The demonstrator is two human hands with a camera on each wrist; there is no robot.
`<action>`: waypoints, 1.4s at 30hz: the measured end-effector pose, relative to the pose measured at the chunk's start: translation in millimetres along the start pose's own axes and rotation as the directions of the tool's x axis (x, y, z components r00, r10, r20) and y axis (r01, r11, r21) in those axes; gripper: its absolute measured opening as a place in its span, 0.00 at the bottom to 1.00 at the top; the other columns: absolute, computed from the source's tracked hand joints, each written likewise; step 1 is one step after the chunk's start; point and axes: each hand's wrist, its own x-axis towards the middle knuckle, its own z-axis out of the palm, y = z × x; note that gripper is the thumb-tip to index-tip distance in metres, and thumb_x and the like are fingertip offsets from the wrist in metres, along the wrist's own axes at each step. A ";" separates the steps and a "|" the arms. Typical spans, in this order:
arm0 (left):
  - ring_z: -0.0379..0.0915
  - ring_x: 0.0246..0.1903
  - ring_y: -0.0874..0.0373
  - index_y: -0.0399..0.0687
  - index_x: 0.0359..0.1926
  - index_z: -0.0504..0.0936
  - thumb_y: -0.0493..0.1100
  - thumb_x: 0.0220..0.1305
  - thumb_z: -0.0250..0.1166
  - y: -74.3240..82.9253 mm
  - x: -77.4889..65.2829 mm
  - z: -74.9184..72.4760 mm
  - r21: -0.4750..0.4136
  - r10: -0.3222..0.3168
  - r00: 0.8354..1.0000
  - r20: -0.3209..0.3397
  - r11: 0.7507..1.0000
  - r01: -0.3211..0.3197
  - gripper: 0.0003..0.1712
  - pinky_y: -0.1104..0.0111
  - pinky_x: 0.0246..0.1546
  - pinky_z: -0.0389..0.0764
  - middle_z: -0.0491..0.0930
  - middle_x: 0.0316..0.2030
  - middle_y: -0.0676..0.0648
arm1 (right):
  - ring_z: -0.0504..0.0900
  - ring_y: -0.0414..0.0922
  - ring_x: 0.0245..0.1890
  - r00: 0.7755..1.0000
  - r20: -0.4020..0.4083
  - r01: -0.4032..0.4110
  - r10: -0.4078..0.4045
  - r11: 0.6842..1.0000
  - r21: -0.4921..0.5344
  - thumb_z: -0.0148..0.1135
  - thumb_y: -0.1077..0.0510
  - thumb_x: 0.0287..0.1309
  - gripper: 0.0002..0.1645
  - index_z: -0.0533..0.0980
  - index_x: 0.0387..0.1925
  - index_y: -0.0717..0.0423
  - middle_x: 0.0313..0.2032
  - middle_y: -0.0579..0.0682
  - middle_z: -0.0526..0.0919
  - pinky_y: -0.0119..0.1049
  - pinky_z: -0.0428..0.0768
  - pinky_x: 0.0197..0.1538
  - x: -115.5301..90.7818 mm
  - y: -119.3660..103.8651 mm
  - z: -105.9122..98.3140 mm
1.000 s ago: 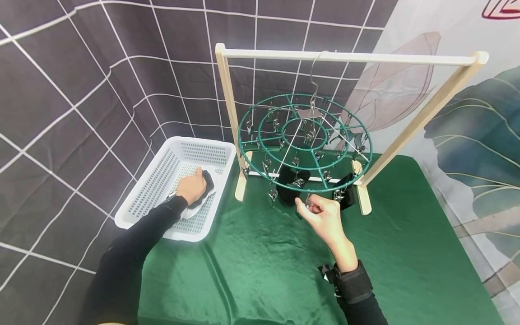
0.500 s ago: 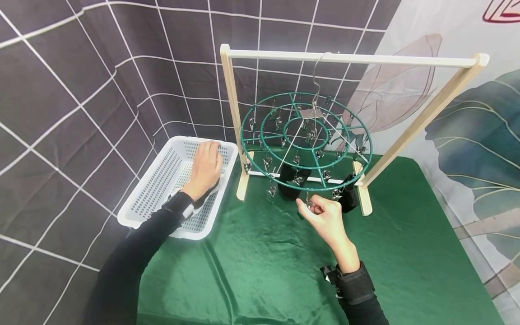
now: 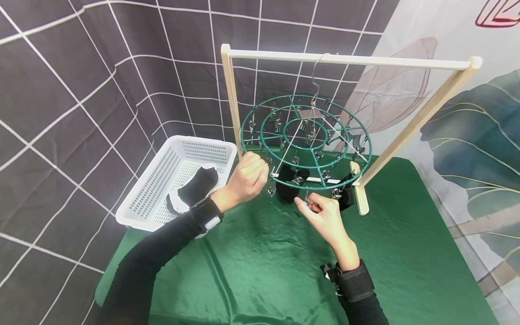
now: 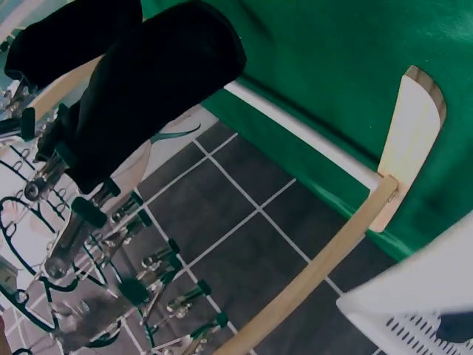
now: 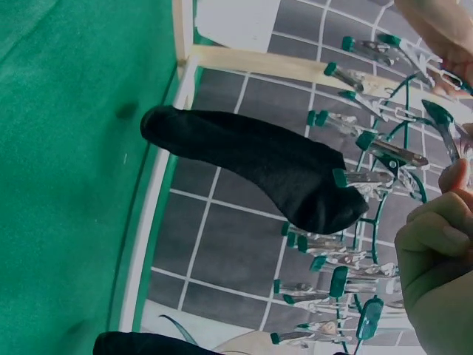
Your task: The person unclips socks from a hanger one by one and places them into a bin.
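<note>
My right hand (image 3: 322,216) pinches a metal clip (image 5: 442,122) with green tips, at the near rim of a round green clip hanger (image 3: 280,180). My left hand (image 3: 247,178) is at the hanger's left rim, fingers curled; I cannot tell whether they hold a clip, since the fingertips are hidden. Two black socks hang from the clips: one sock (image 5: 251,148) is seen in full in the right wrist view, and the other sock (image 3: 346,195) hangs right of my right hand. More dark socks (image 3: 200,184), with a white part, lie in the white basket (image 3: 140,198).
A wooden stand (image 3: 422,113) with a white top rail (image 3: 365,60) carries the hanger by its hook. The basket stands left of it on a green cloth (image 3: 260,271). Grey tile-patterned fabric (image 3: 170,27) hangs behind and to the left.
My left hand has let go of a dark sock in the basket and moved right, out to the hanger's left rim. My right hand stays at the same clip.
</note>
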 end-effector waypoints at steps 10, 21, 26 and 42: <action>0.59 0.20 0.53 0.43 0.15 0.67 0.36 0.67 0.46 0.6 -2.7 3.0 0.015 -0.019 1.000 -0.017 1.000 0.019 0.21 0.61 0.29 0.64 0.63 0.15 0.49 | 0.63 0.38 0.18 0.936 0.316 -0.088 0.153 0.973 -0.212 0.56 0.70 0.52 0.07 0.75 0.33 0.58 0.18 0.43 0.67 0.33 0.63 0.25 13.3 22.1 -2.5; 0.59 0.20 0.53 0.44 0.14 0.65 0.35 0.67 0.45 1.9 -2.1 4.3 0.017 -0.026 1.000 -0.013 1.000 0.027 0.21 0.61 0.29 0.65 0.61 0.15 0.49 | 0.67 0.44 0.19 0.970 0.177 -0.127 0.169 0.966 -0.226 0.57 0.41 0.62 0.32 0.68 0.60 0.56 0.23 0.49 0.71 0.38 0.65 0.27 69.6 24.5 17.3; 0.59 0.20 0.54 0.45 0.15 0.65 0.35 0.67 0.45 0.9 -3.7 4.3 0.017 -0.039 0.999 -0.016 0.999 0.039 0.21 0.62 0.30 0.66 0.61 0.15 0.50 | 0.72 0.46 0.25 0.967 0.211 -0.103 0.140 0.979 -0.177 0.56 0.45 0.65 0.21 0.76 0.50 0.56 0.34 0.54 0.79 0.40 0.68 0.30 84.2 20.7 18.9; 0.60 0.21 0.52 0.43 0.16 0.65 0.35 0.68 0.43 3.8 -3.4 5.7 -0.045 -0.147 0.986 -0.078 0.989 0.144 0.21 0.61 0.33 0.67 0.61 0.15 0.49 | 0.62 0.40 0.12 0.992 0.106 -0.060 0.072 0.992 -0.111 0.67 0.46 0.54 0.24 0.65 0.16 0.52 0.10 0.42 0.63 0.34 0.61 0.21 78.5 19.5 14.6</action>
